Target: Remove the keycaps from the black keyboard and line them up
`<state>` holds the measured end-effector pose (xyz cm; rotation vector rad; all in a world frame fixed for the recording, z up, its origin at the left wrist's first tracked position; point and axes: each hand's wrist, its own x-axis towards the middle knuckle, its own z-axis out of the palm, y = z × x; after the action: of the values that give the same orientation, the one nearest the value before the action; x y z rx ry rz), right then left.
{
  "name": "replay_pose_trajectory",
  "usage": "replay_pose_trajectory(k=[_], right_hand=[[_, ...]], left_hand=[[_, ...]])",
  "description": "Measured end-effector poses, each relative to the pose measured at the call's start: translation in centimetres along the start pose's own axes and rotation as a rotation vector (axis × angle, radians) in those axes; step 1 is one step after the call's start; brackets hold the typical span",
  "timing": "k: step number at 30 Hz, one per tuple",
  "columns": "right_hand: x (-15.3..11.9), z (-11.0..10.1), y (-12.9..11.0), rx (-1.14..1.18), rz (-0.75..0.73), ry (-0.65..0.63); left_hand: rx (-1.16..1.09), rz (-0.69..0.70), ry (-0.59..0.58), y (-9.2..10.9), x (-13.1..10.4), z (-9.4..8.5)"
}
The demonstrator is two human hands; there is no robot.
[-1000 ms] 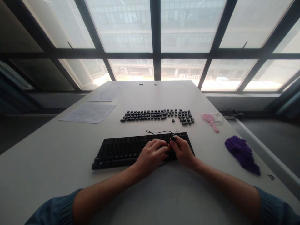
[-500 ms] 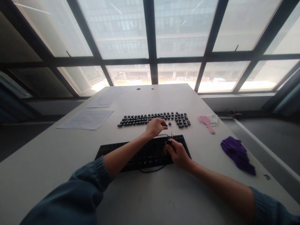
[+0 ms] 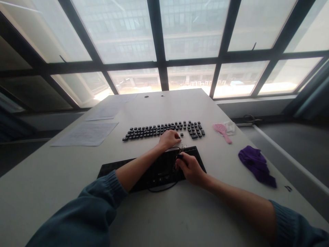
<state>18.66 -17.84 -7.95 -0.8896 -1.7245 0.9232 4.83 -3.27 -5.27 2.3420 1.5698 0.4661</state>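
Observation:
A black keyboard (image 3: 159, 175) lies on the white table, partly covered by my forearms. Over its right end, my right hand (image 3: 189, 167) is closed around a keycap puller (image 3: 179, 156), whose thin wire prongs point up and away from me. My left hand (image 3: 169, 138) reaches past the keyboard's far edge, thumb and fingertips pinched on a small black keycap (image 3: 179, 137) at table level. Behind it, rows of loose black keycaps (image 3: 144, 132) are laid out in keyboard order. A single keycap (image 3: 182, 134) sits just right of my left fingertips.
A pink hairbrush-shaped item (image 3: 222, 130) lies on white tissue (image 3: 230, 127) at the right. Nearer is a crumpled purple cloth (image 3: 257, 166). Printed paper sheets (image 3: 84, 133) lie at the left. The keyboard's cable (image 3: 164, 189) loops out in front of it.
The whole view has shifted slightly, so everything sits a little further left. Both hands keep nearly the same places over the keyboard and keycaps, with the same grips.

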Motion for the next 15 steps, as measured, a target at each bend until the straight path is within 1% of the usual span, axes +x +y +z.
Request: replay_pose_trajectory(k=[6, 8, 10, 13, 15], right_hand=[[0.0, -0.1, -0.1, -0.005, -0.013, 0.001], [0.0, -0.1, -0.1, -0.004, -0.014, 0.006], [0.0, -0.1, -0.1, 0.000, -0.009, 0.017], [0.1, -0.2, -0.2, 0.033, 0.003, 0.044], [0.1, -0.2, -0.3, 0.055, -0.003, 0.058]], left_hand=[[-0.057, 0.043, -0.017, -0.5, 0.1, 0.3], [-0.076, 0.050, -0.026, -0.6, 0.1, 0.1], [-0.101, 0.049, -0.011, -0.7, 0.0, -0.5], [-0.136, 0.059, 0.090, -0.8, -0.9, -2.1], [-0.144, 0.090, 0.181, -0.7, -2.5, -3.4]])
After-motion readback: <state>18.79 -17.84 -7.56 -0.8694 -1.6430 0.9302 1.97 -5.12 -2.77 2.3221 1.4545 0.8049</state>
